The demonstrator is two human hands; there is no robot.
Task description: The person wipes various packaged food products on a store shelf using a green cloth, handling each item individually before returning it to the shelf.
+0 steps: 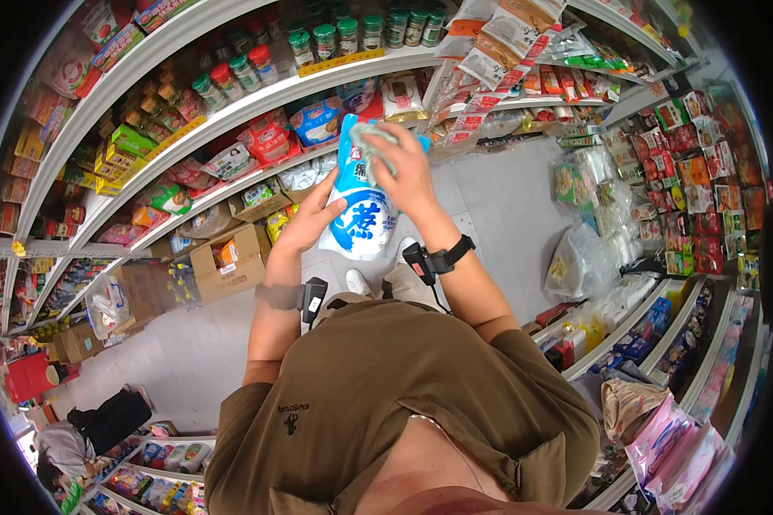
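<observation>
A blue and white plastic pouch [364, 222] bearing large writing is held up before my body, its printed front towards me. My left hand [317, 217] grips the pouch by its left edge, thumb on the front. A pale greyish-green cloth [375, 153] lies pressed against the upper part of the pouch under my right hand [400, 168]. The fingers of that hand are bent over the cloth and hide part of the print. Behind the pouch runs a shelf with bagged goods, among them another blue pouch [317, 122] and a red bag [268, 138].
Spice jars [325, 42] with green and red lids line the shelf above. Hanging sachet strips [489, 58] jut out at upper right. An open cardboard box [229, 264] stands low on the left. Plastic bags [580, 261] sit on the right. Another person [80, 438] is at lower left.
</observation>
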